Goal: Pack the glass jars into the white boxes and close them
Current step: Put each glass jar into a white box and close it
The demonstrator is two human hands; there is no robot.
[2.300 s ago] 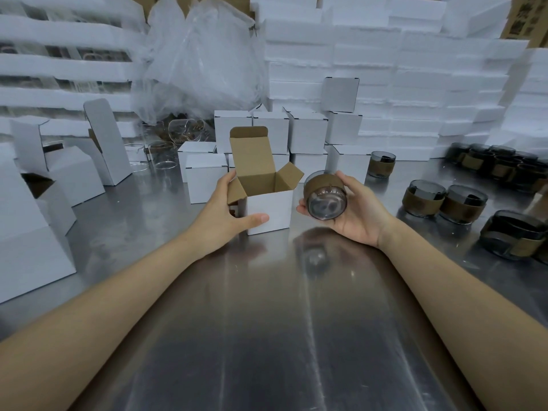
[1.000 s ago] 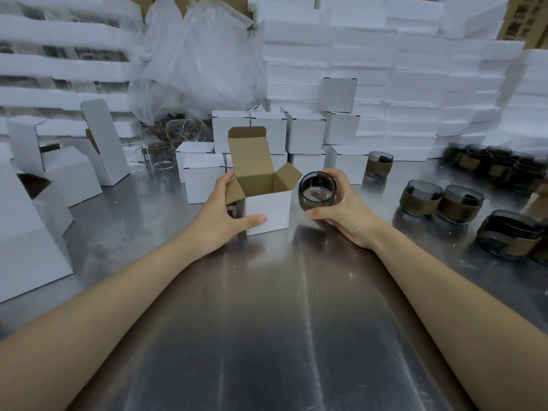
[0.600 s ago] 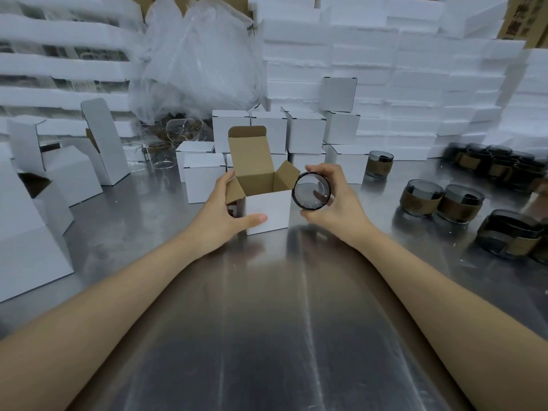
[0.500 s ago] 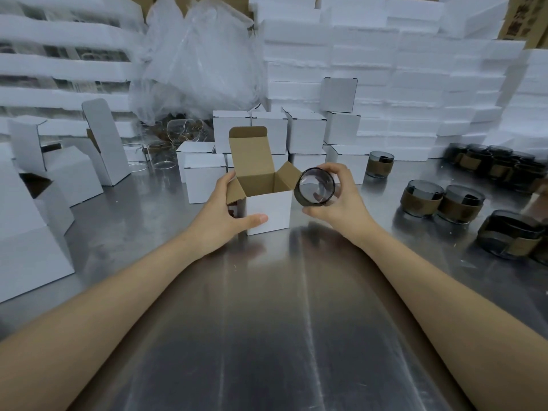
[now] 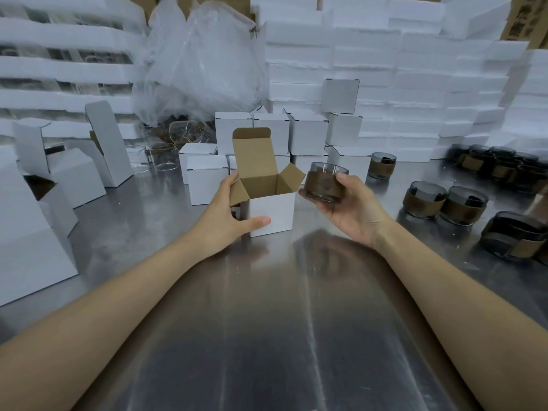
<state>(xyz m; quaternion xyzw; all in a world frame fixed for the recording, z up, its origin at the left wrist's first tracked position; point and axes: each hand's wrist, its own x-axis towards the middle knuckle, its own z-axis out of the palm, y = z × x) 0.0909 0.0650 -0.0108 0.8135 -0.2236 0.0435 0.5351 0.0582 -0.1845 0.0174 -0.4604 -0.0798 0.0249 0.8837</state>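
An open white box (image 5: 274, 210) with a brown inside stands on the steel table, its lid flap upright and side flaps spread. My left hand (image 5: 228, 215) grips its left side, thumb across the front. My right hand (image 5: 351, 206) holds a dark glass jar (image 5: 324, 182) with a brown band, upright, just right of the box's right flap and level with its opening. The jar is outside the box.
Closed white boxes (image 5: 308, 132) are stacked behind the open one. Empty open boxes (image 5: 77, 179) stand at left. Several banded jars (image 5: 444, 201) sit at right, one more (image 5: 382, 165) behind my right hand. Clear glasses (image 5: 161, 161) and a plastic bag (image 5: 201, 60) lie at back.
My right hand has turned the jar from mouth-towards-me to upright and eased slightly right of the box flap. My left hand and the box have stayed put.
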